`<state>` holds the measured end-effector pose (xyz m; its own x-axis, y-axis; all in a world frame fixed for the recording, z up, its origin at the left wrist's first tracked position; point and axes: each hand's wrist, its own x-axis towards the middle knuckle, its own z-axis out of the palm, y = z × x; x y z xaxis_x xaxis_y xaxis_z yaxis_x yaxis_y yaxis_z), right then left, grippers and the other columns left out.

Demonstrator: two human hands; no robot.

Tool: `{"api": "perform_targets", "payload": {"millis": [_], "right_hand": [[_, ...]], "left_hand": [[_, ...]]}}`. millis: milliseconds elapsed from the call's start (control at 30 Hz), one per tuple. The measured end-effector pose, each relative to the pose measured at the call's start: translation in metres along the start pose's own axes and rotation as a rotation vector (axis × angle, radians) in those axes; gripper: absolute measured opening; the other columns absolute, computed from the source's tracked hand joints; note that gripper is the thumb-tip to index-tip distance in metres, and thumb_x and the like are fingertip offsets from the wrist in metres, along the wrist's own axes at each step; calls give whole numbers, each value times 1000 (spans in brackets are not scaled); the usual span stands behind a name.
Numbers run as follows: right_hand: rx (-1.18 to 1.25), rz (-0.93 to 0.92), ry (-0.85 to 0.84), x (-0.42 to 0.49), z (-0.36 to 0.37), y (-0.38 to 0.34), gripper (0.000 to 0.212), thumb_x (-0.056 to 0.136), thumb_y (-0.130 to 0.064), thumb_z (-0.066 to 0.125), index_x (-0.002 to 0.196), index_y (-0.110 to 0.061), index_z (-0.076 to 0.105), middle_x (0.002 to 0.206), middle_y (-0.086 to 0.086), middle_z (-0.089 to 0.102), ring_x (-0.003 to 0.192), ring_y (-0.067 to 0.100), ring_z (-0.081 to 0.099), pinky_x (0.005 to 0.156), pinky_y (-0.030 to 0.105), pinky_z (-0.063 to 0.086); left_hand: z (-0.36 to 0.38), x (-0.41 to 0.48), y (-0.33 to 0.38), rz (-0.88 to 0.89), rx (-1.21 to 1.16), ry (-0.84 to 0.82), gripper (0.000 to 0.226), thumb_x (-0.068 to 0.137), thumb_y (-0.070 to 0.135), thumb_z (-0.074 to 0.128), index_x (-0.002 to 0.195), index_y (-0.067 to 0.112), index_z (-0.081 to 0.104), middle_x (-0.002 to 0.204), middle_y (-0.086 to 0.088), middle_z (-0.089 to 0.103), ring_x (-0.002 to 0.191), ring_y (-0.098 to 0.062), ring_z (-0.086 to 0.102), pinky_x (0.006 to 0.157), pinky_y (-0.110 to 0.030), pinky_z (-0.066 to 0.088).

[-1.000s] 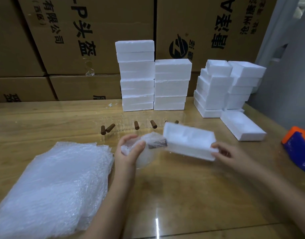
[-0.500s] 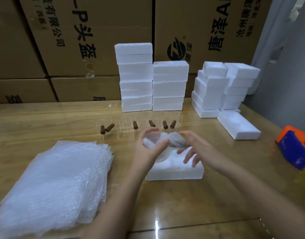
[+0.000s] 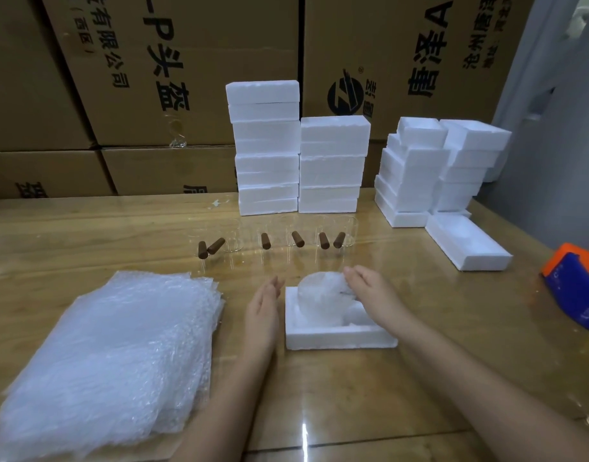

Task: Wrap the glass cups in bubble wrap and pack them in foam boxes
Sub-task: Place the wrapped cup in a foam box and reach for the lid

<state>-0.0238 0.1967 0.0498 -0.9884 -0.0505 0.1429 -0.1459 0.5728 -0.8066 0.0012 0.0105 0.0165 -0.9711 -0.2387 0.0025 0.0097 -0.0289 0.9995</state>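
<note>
A white foam box half (image 3: 336,338) lies open on the table in front of me. A bubble-wrapped glass cup (image 3: 321,296) sits in its hollow. My right hand (image 3: 369,295) rests flat on the wrapped cup's right side, fingers apart. My left hand (image 3: 265,305) hovers just left of the box, fingers straight, holding nothing. Behind the box stands a row of several clear glass cups with brown wooden handles (image 3: 298,238). A thick pile of bubble wrap sheets (image 3: 113,355) lies at the left.
Two stacks of closed foam boxes (image 3: 299,155) stand at the back centre, with open foam halves (image 3: 433,168) stacked at the right and one loose half (image 3: 466,243) beside them. An orange-and-blue tape dispenser (image 3: 576,285) sits at the far right. Cardboard cartons (image 3: 153,78) wall the back.
The foam box half went from my right hand down onto the table. The wrapped cup went from my left hand into the box. My left hand let go and drew aside.
</note>
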Motion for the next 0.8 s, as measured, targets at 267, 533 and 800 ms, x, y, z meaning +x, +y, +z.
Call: {"api": "perform_targets", "payload": {"millis": [267,533,800], "right_hand": [[-197,14,-96,5,19,-2,40,103,-33,32,65,-21,36,60,-5,39,57,13,37,50,27,24],[-983,-68,-54,-5,23,-4,36,104,-32,16,112,-11,44,91,8,68,82,29,64,61,31,34],[-427,58,273,31,-60,16,26,93,-41,37,78,-22,45,70,-4,50,64,19,48,55,32,34]], "left_hand": [[0,-4,-10,95,268,-27,29,97,16,40,109,30,62,99,23,63,88,19,54,67,1,39],[3,-5,-12,76,308,-26,26,98,18,38,113,30,56,108,12,62,97,-1,56,69,-16,39],[0,-6,-10,92,287,-53,29,97,17,39,107,40,52,112,17,59,101,1,54,74,-19,41]]}}
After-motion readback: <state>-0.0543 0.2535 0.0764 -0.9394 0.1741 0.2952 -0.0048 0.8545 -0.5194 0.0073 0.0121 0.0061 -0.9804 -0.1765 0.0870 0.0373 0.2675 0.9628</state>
